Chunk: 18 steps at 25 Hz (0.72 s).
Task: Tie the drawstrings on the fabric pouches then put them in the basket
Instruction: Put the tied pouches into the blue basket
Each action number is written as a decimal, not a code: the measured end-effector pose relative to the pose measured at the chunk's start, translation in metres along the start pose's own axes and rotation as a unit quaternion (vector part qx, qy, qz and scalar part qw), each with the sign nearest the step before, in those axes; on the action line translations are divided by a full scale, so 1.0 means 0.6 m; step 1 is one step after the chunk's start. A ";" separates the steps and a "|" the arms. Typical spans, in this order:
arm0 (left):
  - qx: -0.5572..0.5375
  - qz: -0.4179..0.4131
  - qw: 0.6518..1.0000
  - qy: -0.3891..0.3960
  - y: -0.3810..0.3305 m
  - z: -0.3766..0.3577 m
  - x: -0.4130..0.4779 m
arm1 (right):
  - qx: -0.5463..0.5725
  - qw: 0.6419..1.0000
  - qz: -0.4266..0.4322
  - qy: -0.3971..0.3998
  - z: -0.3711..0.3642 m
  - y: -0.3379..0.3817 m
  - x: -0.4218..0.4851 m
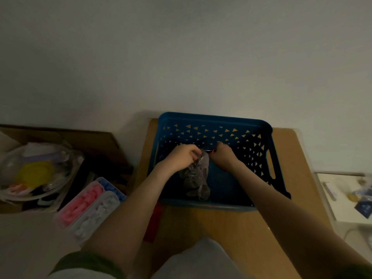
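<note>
A blue plastic basket (269,137) with triangular holes stands on a small wooden table (227,222). Both my hands are inside it. A grey, crumpled fabric pouch (198,178) hangs below them over the basket floor. My left hand (181,157) grips the gathered top of the pouch. My right hand (224,155) pinches a thin drawstring (211,151) with a red tip, stretched out from the pouch's neck. The knot itself is too small and dark to make out.
A red object (155,222) lies on the table's left edge, partly under my left forearm. On the floor at left are a divided box of pink, white and blue pieces (90,204) and a cardboard box of clutter (40,168). A white shelf (346,198) stands at right.
</note>
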State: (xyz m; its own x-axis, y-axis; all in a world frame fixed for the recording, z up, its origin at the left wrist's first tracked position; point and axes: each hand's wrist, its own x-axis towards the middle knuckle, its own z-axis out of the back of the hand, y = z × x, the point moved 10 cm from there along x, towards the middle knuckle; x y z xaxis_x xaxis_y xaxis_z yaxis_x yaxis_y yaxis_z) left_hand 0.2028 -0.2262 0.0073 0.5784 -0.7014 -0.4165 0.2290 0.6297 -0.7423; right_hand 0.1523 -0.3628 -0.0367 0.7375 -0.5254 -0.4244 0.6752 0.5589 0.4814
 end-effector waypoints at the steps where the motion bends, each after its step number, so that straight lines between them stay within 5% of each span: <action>1: -0.022 -0.020 0.999 -0.037 -0.003 0.018 -0.030 | 0.003 1.000 0.026 0.002 -0.003 0.035 -0.030; 3: -0.041 -0.074 0.984 -0.155 -0.012 0.070 -0.090 | 0.040 0.996 0.072 -0.019 -0.002 0.100 -0.085; 6: -0.038 -0.152 0.904 -0.397 0.016 0.156 -0.222 | 0.139 0.972 0.163 -0.100 0.003 0.196 -0.193; 9: -0.052 -0.086 0.860 -0.500 0.136 0.186 -0.313 | 0.141 0.909 0.383 -0.082 -0.053 0.308 -0.327; 11: -0.070 0.045 0.915 -0.395 0.242 0.163 -0.304 | 0.042 0.866 0.498 0.001 -0.149 0.344 -0.401; 13: -0.001 0.157 0.978 -0.138 0.336 0.076 -0.270 | -0.062 0.860 0.495 0.106 -0.274 0.310 -0.413; 15: 0.027 0.161 0.985 0.051 0.395 -0.010 -0.251 | -0.042 0.918 0.353 0.176 -0.367 0.227 -0.362; 18: 0.012 0.140 0.988 0.068 0.431 -0.055 -0.221 | 0.038 0.972 0.124 0.195 -0.442 0.080 -0.263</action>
State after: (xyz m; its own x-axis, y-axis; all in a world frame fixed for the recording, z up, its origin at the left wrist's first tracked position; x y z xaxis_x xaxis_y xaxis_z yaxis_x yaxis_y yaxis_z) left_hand 0.1595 0.0185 -0.1467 0.5113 -0.5353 -0.6723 0.0941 0.8125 -0.5753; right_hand 0.0721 -0.0830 -0.1499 0.8374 -0.0885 -0.5394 0.4832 0.5812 0.6547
